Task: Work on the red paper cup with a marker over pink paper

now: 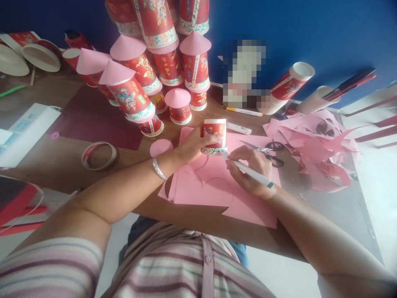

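My left hand is closed around a red patterned paper cup that stands mouth down on a sheet of pink paper. Several round holes are cut out of that sheet. My right hand grips a white pen, its tip touching the paper at the cup's rim. A silver bracelet circles my left wrist. Black-handled scissors lie on the paper just beyond my right hand.
A stack of red cups topped with pink paper cones rises at the back. Pink paper scraps pile up at right. A cut pink disc, a cup-rim ring, a glue stick and loose cups lie around.
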Motion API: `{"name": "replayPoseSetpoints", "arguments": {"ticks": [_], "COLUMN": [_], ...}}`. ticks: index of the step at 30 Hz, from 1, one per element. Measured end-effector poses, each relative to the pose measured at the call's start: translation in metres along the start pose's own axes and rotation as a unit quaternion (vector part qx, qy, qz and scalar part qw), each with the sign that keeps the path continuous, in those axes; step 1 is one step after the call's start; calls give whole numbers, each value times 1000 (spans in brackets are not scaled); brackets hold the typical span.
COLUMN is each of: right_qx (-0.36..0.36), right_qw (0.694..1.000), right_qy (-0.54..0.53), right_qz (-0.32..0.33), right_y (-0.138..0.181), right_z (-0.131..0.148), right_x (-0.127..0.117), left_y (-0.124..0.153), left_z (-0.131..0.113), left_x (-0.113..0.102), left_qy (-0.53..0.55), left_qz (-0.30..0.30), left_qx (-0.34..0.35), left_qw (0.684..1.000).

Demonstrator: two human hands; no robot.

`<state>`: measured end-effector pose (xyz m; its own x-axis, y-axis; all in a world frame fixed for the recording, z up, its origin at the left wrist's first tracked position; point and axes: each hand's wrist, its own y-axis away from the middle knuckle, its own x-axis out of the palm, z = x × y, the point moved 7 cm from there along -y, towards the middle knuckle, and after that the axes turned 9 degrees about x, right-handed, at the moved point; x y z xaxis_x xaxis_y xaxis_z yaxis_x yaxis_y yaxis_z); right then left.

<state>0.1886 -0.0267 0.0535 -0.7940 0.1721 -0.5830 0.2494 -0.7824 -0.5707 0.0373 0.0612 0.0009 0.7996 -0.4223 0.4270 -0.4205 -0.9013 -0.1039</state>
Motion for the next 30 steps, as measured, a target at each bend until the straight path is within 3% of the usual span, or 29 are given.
{"name": "replayPoseSetpoints", "arguments": {"ticks": [21, 30], "right_qx": [-13, 14], "right_qw": [1000, 1000], "right_qy": [-3, -2], "right_qz": [8, 17], "right_y": [-2, -2], "right_z": [4, 2], "right_x": [0, -4], "left_y": [1, 1], "left_z": [-5, -7], "left_x": [0, 1], "left_qy": [-33, -37], "left_qz": [1, 4], "left_qx": [12, 11], "left_qw": [999, 999]}}
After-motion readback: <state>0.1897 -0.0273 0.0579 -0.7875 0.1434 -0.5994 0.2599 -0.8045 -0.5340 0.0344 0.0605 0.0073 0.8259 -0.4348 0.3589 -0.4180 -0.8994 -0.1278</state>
